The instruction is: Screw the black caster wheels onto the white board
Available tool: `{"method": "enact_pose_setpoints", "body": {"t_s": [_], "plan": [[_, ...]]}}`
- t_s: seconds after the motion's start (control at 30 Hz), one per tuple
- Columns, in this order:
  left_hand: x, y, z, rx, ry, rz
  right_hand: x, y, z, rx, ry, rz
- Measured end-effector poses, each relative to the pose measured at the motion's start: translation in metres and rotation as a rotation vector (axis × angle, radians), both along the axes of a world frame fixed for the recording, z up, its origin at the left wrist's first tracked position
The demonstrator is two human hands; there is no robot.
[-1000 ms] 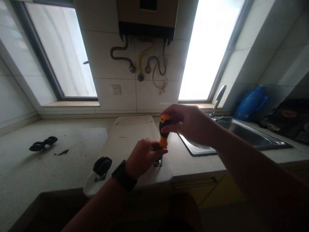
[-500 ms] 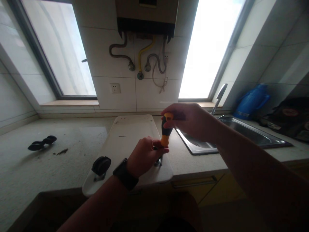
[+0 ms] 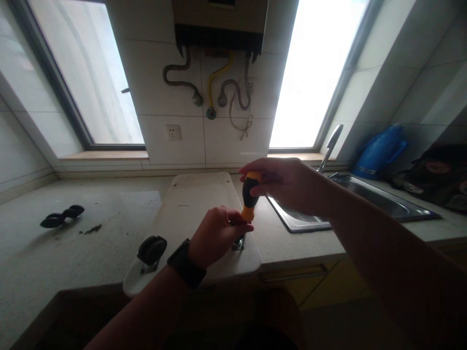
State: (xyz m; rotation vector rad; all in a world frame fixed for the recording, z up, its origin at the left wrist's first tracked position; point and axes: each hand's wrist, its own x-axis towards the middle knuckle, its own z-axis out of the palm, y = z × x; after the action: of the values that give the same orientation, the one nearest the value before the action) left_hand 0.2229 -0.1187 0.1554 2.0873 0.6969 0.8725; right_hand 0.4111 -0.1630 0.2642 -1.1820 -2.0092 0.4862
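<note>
Because the right hand (image 3: 292, 187) clasps the screwdriver (image 3: 249, 194) aslant, it may slip — the left hand (image 3: 216, 231) curls its fingers below, hold unclear.

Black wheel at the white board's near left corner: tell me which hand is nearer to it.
Left. The left hand is to the right of the black wheel, over the white board; the right hand is farther right, gripping the orange-and-black handle.
</note>
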Motion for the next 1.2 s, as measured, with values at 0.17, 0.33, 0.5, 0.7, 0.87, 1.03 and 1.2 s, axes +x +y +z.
{"method": "enact_pose_setpoints", "body": {"t_s": [0.17,0.33,0.5,0.7,0.87,1.03,1.2], "plan": [[0.001,-0.004,0.002,0.055,0.042,0.003,-0.015,-0.008,0.002,0.209,-0.176,-0.388],[0.002,-0.005,0.000,0.079,0.052,0.076,-0.019,-0.017,0.007,0.163,-0.199,-0.269],[0.002,-0.003,-0.001,0.005,-0.002,0.028,-0.008,-0.008,0.002,-0.071,-0.004,0.026],[0.004,-0.003,-0.005,-0.023,-0.036,-0.001,-0.010,-0.003,0.000,0.034,-0.018,-0.196],[0.003,-0.003,-0.008,-0.063,-0.049,-0.061,-0.017,-0.011,0.001,0.090,-0.116,-0.355],[0.003,-0.002,-0.008,-0.052,-0.039,-0.070,-0.020,-0.011,-0.001,0.106,-0.115,-0.414],[0.004,0.002,-0.011,-0.115,-0.074,-0.092,-0.009,0.003,-0.006,-0.048,0.037,-0.039]]}}
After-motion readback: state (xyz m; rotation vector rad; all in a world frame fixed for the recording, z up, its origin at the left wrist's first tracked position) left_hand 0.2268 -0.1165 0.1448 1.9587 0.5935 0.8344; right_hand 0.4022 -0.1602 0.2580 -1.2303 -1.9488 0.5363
